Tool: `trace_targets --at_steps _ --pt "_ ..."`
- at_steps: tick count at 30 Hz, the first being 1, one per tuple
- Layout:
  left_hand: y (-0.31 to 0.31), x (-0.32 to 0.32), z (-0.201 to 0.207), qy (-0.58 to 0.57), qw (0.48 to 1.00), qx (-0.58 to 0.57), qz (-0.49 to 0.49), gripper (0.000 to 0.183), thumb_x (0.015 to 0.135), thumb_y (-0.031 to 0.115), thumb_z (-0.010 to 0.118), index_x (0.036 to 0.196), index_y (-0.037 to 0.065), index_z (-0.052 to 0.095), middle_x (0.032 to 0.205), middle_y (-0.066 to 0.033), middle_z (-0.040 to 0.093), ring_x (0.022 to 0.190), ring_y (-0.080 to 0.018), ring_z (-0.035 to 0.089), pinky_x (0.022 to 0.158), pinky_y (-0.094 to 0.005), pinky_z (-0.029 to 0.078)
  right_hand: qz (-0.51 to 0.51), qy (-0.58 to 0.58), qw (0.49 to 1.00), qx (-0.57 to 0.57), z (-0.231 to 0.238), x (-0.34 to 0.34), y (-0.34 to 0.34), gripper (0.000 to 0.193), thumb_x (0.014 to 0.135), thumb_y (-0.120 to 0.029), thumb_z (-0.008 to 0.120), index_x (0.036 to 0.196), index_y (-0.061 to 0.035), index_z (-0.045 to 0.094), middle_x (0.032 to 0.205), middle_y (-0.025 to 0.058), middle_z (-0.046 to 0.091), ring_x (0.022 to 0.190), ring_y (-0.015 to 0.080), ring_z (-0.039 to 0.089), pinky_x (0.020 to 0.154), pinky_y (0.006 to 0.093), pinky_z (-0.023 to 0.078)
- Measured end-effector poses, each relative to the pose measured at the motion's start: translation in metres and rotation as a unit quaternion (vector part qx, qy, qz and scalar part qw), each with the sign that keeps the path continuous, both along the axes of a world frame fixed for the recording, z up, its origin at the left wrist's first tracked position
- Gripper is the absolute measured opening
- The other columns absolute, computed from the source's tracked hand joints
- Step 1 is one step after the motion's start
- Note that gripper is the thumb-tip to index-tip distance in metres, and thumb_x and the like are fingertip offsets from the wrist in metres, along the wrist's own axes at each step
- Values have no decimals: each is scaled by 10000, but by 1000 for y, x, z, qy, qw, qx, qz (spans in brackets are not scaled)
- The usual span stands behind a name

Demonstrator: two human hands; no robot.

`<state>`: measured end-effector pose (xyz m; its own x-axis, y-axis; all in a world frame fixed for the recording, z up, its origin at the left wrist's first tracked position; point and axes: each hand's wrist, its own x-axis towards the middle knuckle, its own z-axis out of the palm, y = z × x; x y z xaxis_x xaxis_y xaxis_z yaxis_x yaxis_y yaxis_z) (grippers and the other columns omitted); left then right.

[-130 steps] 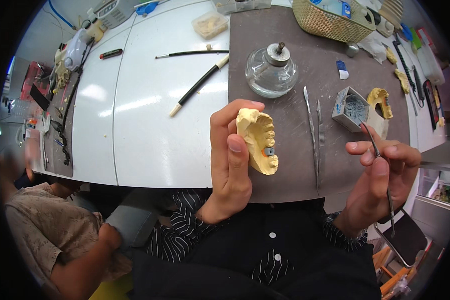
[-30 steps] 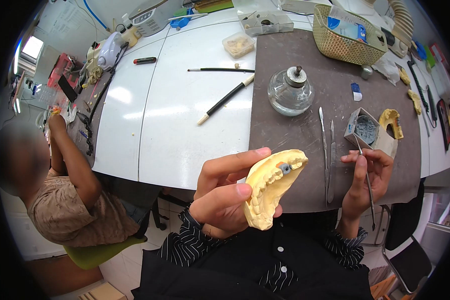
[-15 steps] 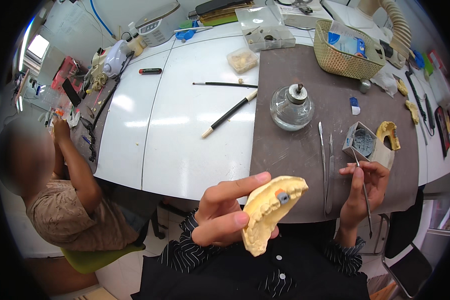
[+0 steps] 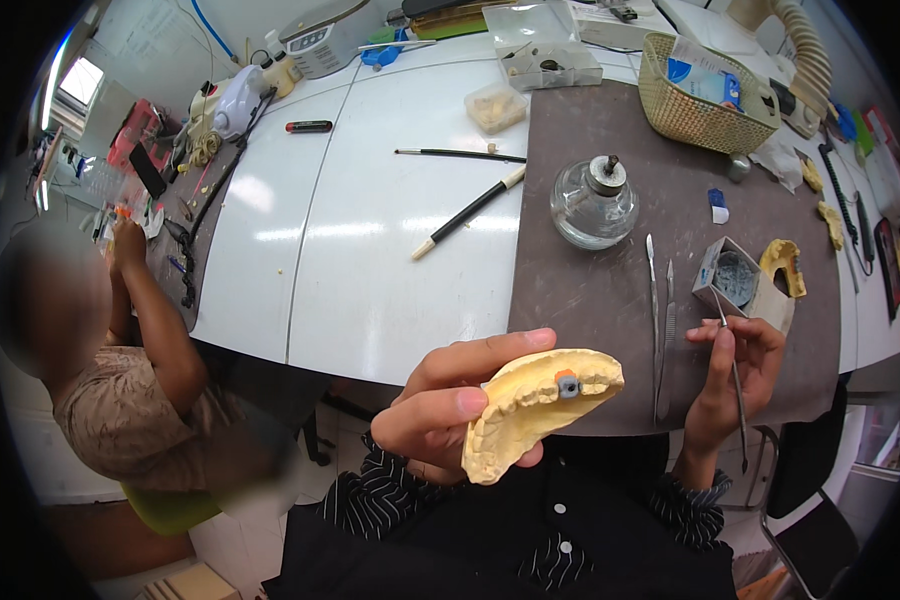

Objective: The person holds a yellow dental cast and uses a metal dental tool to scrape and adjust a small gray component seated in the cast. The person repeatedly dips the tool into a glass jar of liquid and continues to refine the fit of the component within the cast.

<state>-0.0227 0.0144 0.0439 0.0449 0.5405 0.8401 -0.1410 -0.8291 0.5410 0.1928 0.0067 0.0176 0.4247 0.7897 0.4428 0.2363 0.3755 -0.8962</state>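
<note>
My left hand (image 4: 450, 395) grips a yellow plaster dental model (image 4: 515, 425) by its left end, in front of my chest. One tooth on it is grey wax (image 4: 569, 387) with a dark hole, beside an orange patch. In my right hand (image 4: 735, 375), thumb and fingers pinch a thin metal wax carver (image 4: 736, 395). Its upper tip is at the small open box of grey wax (image 4: 735, 278); whether it touches the wax I cannot tell. Just behind that box lies a second yellow dental model (image 4: 782, 266).
On the brown mat (image 4: 580, 290) stand a glass spirit burner (image 4: 595, 205) and a woven basket (image 4: 705, 115). A metal spatula (image 4: 652, 300) and tweezers (image 4: 667, 330) lie between my hands. Two brushes (image 4: 465, 215) rest on the white table. Another person (image 4: 140, 400) sits at the left.
The dental model has turned in my left hand, so its row of teeth and the grey tooth face me more. My right hand keeps its hold on the carver near the wax box.
</note>
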Motion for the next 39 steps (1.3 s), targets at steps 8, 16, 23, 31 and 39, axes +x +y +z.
trace_targets --at_steps 8,16,23,31,39 --pt "3 4 -1 12 997 22 76 455 798 259 627 1034 19 321 881 -333 570 777 -291 640 632 -303 548 8 5 1000 1 0 0 -1 135 835 17 478 965 21 442 840 96 523 704 161 601 720 267 468" --pt "3 2 -1 -7 999 -3 38 438 826 261 582 1058 19 300 904 -341 558 779 -298 639 626 -320 548 12 -6 1000 -2 0 2 -2 132 837 12 488 962 15 446 835 91 534 710 154 603 729 264 464" --pt "4 16 -6 -31 991 -37 124 439 859 343 504 1108 62 277 934 -311 565 815 -283 630 677 -327 541 21 3 1000 3 -2 2 -2 136 832 30 492 961 17 450 842 89 529 725 157 602 734 262 467" --pt "4 14 -8 -37 993 -55 99 446 859 334 512 1116 66 265 960 -315 553 851 -284 620 710 -329 533 28 1 1000 4 -2 2 -1 129 819 52 505 940 24 468 855 94 534 747 166 603 743 265 469" --pt "4 20 -10 -66 986 -75 131 550 793 431 578 1073 53 292 901 -289 583 811 -270 632 668 -291 539 28 2 999 -23 -1 3 -1 112 803 60 542 910 40 513 841 103 586 789 156 606 730 240 468"
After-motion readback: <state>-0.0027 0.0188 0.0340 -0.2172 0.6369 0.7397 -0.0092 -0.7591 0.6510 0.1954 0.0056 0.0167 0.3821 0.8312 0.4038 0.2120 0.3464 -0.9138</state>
